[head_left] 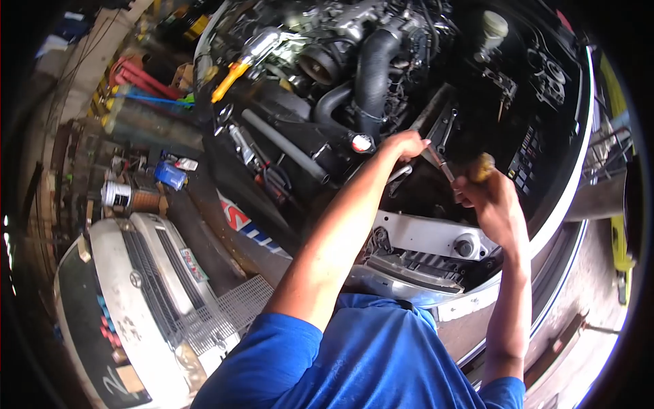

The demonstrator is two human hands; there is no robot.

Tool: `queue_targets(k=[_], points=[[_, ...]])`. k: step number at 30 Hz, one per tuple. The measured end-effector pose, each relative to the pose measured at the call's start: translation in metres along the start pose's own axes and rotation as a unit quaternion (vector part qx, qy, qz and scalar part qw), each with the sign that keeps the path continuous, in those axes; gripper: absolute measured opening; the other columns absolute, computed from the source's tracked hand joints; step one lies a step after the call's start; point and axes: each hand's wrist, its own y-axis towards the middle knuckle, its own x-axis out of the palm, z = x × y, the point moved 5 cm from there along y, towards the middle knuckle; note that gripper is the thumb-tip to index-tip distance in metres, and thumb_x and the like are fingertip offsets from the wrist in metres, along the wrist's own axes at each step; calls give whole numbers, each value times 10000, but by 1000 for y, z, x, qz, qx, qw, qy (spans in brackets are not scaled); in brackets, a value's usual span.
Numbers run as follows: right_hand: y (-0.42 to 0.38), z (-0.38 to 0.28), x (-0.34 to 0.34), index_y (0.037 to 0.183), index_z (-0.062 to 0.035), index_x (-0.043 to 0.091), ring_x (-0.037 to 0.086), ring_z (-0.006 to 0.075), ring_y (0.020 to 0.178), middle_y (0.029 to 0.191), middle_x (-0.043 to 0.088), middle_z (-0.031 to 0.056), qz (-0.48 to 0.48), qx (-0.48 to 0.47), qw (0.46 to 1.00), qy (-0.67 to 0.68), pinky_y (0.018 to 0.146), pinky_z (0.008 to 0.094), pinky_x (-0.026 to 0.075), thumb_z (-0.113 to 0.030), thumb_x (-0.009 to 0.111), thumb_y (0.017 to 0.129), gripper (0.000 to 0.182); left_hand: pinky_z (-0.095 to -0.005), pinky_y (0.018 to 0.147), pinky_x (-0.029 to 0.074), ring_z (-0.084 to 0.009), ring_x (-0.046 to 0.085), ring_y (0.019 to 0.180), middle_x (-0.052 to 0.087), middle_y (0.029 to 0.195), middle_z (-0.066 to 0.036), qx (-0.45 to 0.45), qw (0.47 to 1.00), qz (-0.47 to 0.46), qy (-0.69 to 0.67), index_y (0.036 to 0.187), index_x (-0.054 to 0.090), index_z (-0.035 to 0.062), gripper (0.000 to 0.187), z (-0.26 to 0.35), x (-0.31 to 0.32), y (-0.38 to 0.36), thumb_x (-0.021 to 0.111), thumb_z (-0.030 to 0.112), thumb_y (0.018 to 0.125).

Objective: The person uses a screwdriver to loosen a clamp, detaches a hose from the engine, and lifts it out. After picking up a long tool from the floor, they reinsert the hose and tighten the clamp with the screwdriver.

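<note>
Over the front of an open engine bay, my left hand (407, 144) is closed near the upper end of a thin metal rod (441, 162); whether it grips the rod or something beside it is too small to tell. My right hand (492, 198) has its fingers wrapped round the lower end of that rod. A yellowish round object (482, 168) shows at the right hand's upper side, blurred. Just above the hands lie metal wrenches (446, 128). Below them runs a silver crossmember (429, 235) with a round dark mount.
A work light with an orange handle (230, 82) lies on the engine, left of a thick black hose (373, 75). Pliers and other tools (272, 178) and a grey tube (285, 144) rest at the front left. A white bumper (129, 286) stands at the lower left.
</note>
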Motion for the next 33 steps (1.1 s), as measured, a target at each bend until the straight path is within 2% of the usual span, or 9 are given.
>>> queue_targets(k=[4, 5, 8, 12, 16, 24, 26, 30, 33], points=[[-29, -25, -7, 957, 11, 654, 644, 154, 730, 801, 715, 111, 97, -67, 993, 25, 727, 323, 508, -213, 659, 990, 227, -449, 780, 542, -335, 703, 783, 743, 935, -198, 107, 989, 9, 99, 1162, 707, 4, 605, 52, 1, -41, 425, 531, 1069], [-35, -32, -8, 973, 13, 660, 648, 154, 738, 802, 715, 113, 117, -89, 989, 22, 734, 320, 509, -217, 663, 990, 230, -466, 898, 525, -401, 707, 939, 742, 1046, -221, 231, 952, 142, 142, 1118, 710, -25, 597, 59, 4, -36, 421, 496, 1072], [-53, -46, -7, 1027, 20, 673, 664, 139, 796, 835, 716, 119, 160, -123, 979, 36, 770, 304, 508, -197, 662, 995, 220, -452, 972, 517, -380, 665, 1164, 702, 1201, -246, 234, 960, 94, 124, 1200, 694, -9, 470, 94, -34, -119, 487, 389, 1059], [-76, -84, 8, 1071, 35, 658, 669, 144, 929, 998, 733, 91, 130, -173, 968, 129, 894, 292, 505, -143, 636, 1023, 186, -392, 879, 539, -304, 718, 986, 741, 1028, -182, 388, 881, 266, -49, 1151, 685, -50, 385, 39, -67, -238, 544, 296, 1061], [-69, -106, 49, 1134, 31, 612, 677, 164, 967, 1052, 724, 117, 26, -164, 953, 254, 902, 320, 529, -151, 651, 1022, 218, -273, 760, 552, -90, 672, 861, 661, 883, -40, 303, 862, 212, -347, 1107, 608, -23, 174, -70, -32, -297, 638, 134, 1038], [47, -142, 252, 1106, 41, 639, 704, 174, 870, 919, 723, 106, -193, -133, 950, 206, 786, 322, 551, -229, 655, 1019, 284, -251, 633, 523, -101, 633, 661, 649, 765, -40, 159, 727, 495, -449, 955, 648, -20, 375, -250, -20, -338, 549, 314, 1092], [81, -149, 296, 1088, 57, 652, 712, 177, 852, 983, 730, 111, -163, -204, 962, 84, 783, 340, 578, -249, 670, 1018, 315, -252, 625, 527, -108, 641, 661, 630, 744, -38, 131, 682, 525, -491, 951, 642, -13, 414, -266, -21, -348, 524, 355, 1098], [130, -143, 340, 1243, 48, 563, 703, 191, 815, 1093, 681, 140, -193, -71, 908, 366, 754, 330, 606, -264, 698, 996, 420, -253, 624, 549, -116, 640, 649, 629, 749, -44, 108, 692, 550, -456, 991, 633, -22, 413, -288, -21, -356, 509, 356, 1103], [140, -117, 331, 1414, 43, 452, 723, 264, 836, 1055, 691, 218, -68, -75, 931, 350, 789, 386, 584, -305, 675, 975, 603, -243, 609, 550, -118, 626, 632, 632, 754, -62, 90, 672, 572, -462, 1033, 628, -40, 392, -294, -15, -361, 512, 327, 1103]])
